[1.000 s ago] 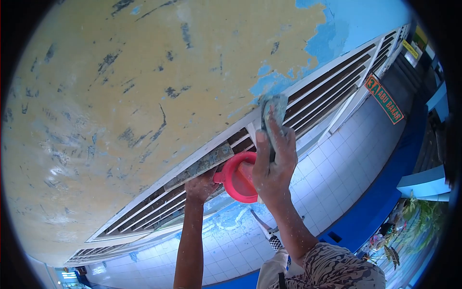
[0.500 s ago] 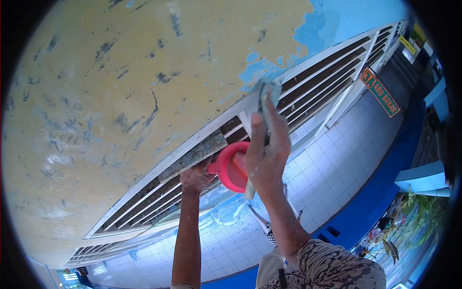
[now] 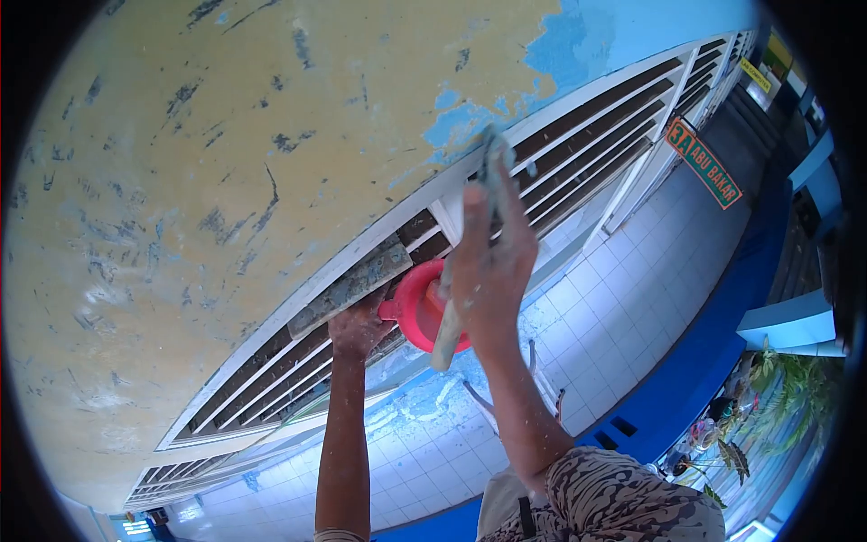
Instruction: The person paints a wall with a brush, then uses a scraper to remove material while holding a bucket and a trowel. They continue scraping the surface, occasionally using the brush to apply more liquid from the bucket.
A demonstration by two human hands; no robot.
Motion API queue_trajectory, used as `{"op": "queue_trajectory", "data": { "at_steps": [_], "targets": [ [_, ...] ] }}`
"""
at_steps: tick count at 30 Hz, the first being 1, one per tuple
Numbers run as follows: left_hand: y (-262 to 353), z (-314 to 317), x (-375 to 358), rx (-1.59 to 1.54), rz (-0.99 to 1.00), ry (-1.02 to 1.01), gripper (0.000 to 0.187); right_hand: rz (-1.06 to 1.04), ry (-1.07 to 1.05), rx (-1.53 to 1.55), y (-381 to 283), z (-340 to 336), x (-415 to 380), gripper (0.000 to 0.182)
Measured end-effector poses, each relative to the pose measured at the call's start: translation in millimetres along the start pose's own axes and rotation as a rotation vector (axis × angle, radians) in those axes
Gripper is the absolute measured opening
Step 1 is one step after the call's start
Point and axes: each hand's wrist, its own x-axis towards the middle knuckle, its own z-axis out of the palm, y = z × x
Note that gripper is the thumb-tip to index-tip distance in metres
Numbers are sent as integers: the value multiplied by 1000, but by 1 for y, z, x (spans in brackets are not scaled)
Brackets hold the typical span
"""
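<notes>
Yellow wall [image 3: 181, 181] fills the upper left, while mid-frame the right hand [image 3: 492, 275], clamped on a scraper [image 3: 445, 345] slanting up toward it, sits right of the left hand [image 3: 355, 330] gripping a red dipper [image 3: 409, 312].

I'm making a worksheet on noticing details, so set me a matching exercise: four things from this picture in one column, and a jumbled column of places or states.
Column one:
1. Round red plastic dipper
2. Grey flat tool
3. Rectangular orange-bordered sign
4. Yellow-tan painted wall

Column two:
A. Reads "3A ABU BAKAR"
B. Streaked with dark marks
C. Its handle at the left hand
D. At the fingers of the right hand, blurred

Right pairs: 1-C, 2-D, 3-A, 4-B
</notes>
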Motion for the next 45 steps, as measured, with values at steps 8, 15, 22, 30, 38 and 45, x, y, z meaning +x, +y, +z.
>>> {"op": "queue_trajectory", "data": {
  "at_steps": [8,15,22,30,38,45],
  "targets": [
    [2,-8,2,13,-11,-78,76,100,27,166,-14,12,-12,50],
    [-2,1,-1,-3,5,-3,80,283,10,281,-19,13,-12,56],
    [-1,-7,2,6,-63,-207,78,494,0,409,-28,8,-7,55],
    [-1,-7,4,17,6,-79,80,437,48,444,-25,10,-10,51],
    [0,-5,1,30,-33,-150,84,262,-76,207,-13,12,-31,51],
    [-1,-2,2,11,-5,-76,90,279,-82,180,-25,17,-30,51]
  ]
}}
